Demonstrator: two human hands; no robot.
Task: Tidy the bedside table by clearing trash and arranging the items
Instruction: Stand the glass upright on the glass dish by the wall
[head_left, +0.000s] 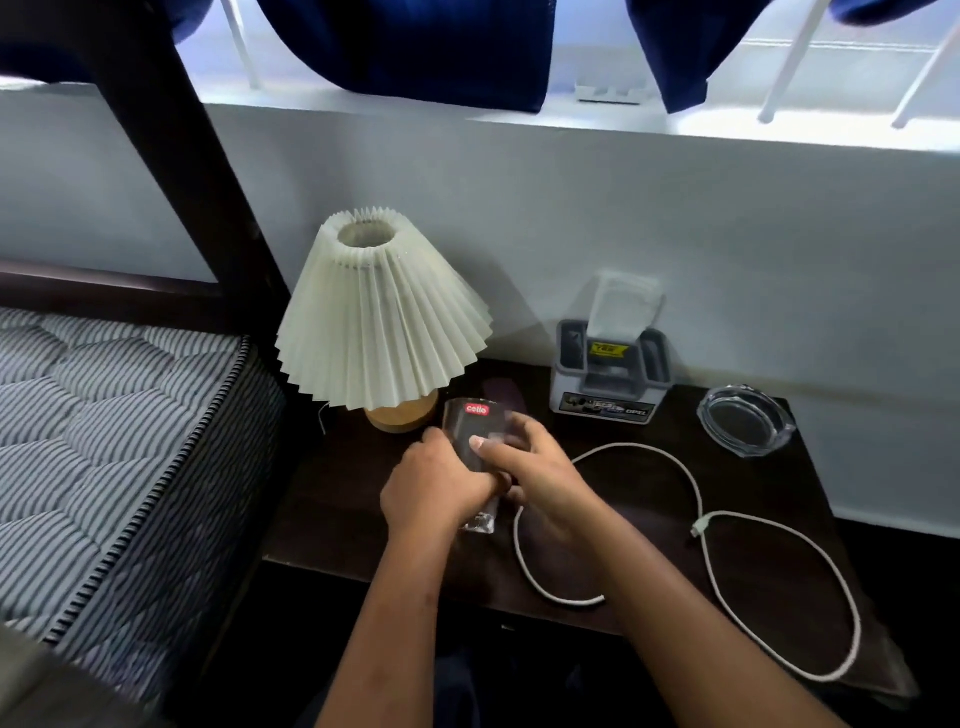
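Your L fingers (434, 441) are curled round the left side of the glass tumbler (467, 423), and your R thumb (480, 444) is pressed across its front wall with the other R fingers wrapped behind it. So both hands are clamped on the same tumbler: L hand (436, 488) low on the body, R hand (535, 467) just beside it, knuckles touching or nearly so. The tumbler is clear with a red "cello" sticker near the rim. It's tilted, mouth pointing toward the lamp (379, 322) and base toward you. Can't tell if the base touches the table (363, 519).

The tumbler sits over the table's left-centre, just in front of the lamp's wooden base. The lamp stands at the back-left corner, with a pleated cream shade. A grey organiser box (610, 384) is at the back edge, mid-table, with white paper (626, 301) sticking up out of it. A clear glass ashtray (745, 421) is near the back-right corner, apart from the box. A white cable (701, 525) lies loose in big loops across the right half and reaches the front edge. One loop runs just beside your R wrist. A striped mattress (104, 441) lies left of the table.
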